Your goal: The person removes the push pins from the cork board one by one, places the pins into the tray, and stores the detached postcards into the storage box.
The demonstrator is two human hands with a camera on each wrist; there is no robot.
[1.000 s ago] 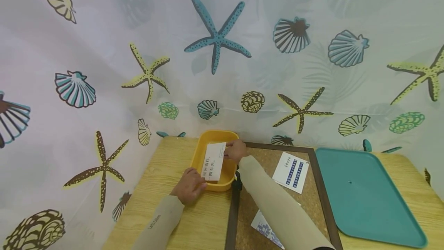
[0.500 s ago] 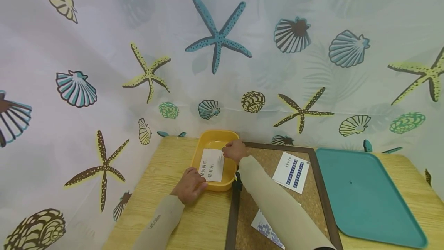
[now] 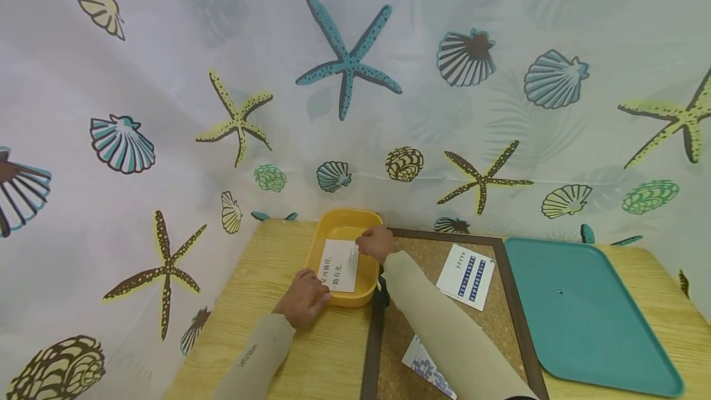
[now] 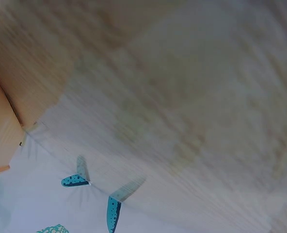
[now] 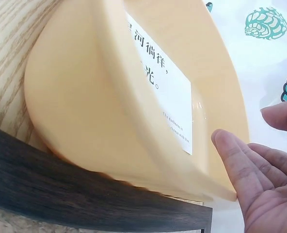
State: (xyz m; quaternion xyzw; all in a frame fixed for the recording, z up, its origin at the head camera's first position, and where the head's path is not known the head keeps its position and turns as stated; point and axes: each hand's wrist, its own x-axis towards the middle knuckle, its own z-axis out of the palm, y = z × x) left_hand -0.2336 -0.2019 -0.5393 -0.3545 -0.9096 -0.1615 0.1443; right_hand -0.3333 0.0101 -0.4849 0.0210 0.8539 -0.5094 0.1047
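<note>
The white card [image 3: 339, 265] printed with dark characters lies flat on the floor of the yellow tub [image 3: 318, 245], just left of the right hand [image 3: 376, 243] and just beyond the left hand [image 3: 304, 297].

The head view shows both hands at once. The right one sits at the tub's right rim, over the card's near corner; from this angle its grip cannot be told. The left hand rests against the tub's near-left corner on the wooden worktop [image 3: 261, 276], fingers curled toward the rim; whether they clasp it cannot be told.

The right wrist view settles what the head view leaves unclear: the right hand [image 5: 264, 177] is open, palm showing and fingers [image 5: 233, 155] relaxed, holding nothing, close to the tub's rim [image 5: 231, 111] but off the card [image 5: 165, 92], whose print reads clearly here.

The left wrist view is blurred and shows only worktop grain [image 4: 192, 97], an orange edge of the tub [image 4: 0, 141] and a bit of the patterned curtain [image 4: 75, 213], no fingers.

Only the head view takes in what lies right of the right hand: a dark-framed cork board [image 3: 500, 326] carrying another card [image 3: 465, 275] with blue print, a third card [image 3: 424, 366] partly under the sleeve, and a teal tray [image 3: 589, 320].
</note>
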